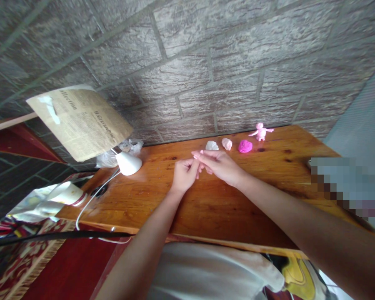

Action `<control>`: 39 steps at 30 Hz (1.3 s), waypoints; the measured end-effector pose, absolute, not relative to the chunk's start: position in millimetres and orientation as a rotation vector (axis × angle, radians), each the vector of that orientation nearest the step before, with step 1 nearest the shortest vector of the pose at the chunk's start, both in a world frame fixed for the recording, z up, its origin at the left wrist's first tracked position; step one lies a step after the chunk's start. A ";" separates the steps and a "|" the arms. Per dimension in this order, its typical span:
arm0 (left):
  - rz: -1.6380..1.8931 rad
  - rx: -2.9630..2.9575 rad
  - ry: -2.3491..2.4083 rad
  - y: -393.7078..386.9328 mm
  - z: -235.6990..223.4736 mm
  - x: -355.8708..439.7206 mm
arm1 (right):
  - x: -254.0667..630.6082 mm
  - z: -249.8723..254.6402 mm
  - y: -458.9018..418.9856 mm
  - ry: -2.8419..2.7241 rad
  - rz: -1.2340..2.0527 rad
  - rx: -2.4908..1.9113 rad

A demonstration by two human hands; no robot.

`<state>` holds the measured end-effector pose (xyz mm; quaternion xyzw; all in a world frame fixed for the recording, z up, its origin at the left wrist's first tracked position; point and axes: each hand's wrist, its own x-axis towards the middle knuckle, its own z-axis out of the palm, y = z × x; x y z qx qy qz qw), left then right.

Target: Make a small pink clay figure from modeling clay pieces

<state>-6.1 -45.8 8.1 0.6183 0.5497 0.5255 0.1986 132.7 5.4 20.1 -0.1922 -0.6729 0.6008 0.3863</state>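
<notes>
Operator's notes, head camera, my two hands at remote. Left hand [184, 173]: bare, slim, tapering at the wrist. Right hand [220, 164]: bare likewise, slender fingers; nail detail too small for me to tell. Left forearm [156, 233]: uncovered from the wrist to the lower edge of my view, smooth in outline, widening gradually. Right forearm [278, 204]: uncovered to the lower right corner, same smooth taper, broader in my view toward the elbow end. Clothing: pale grey, softly folded cloth [206, 271] shows between the forearms; I cannot tell whether it is worn.
</notes>
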 end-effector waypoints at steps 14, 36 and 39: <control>1.551 1.820 1.726 -46.8 7.8 -7.7 | 130.2 17.9 4.7 -1.712 1.610 -0.456; 1.547 1.895 1.885 -50.2 8.8 -6.1 | 129.6 20.1 4.3 -1.503 1.658 -0.563; 1.541 1.897 1.897 -49.9 8.4 -6.4 | 129.4 21.1 4.3 -1.455 1.767 -0.563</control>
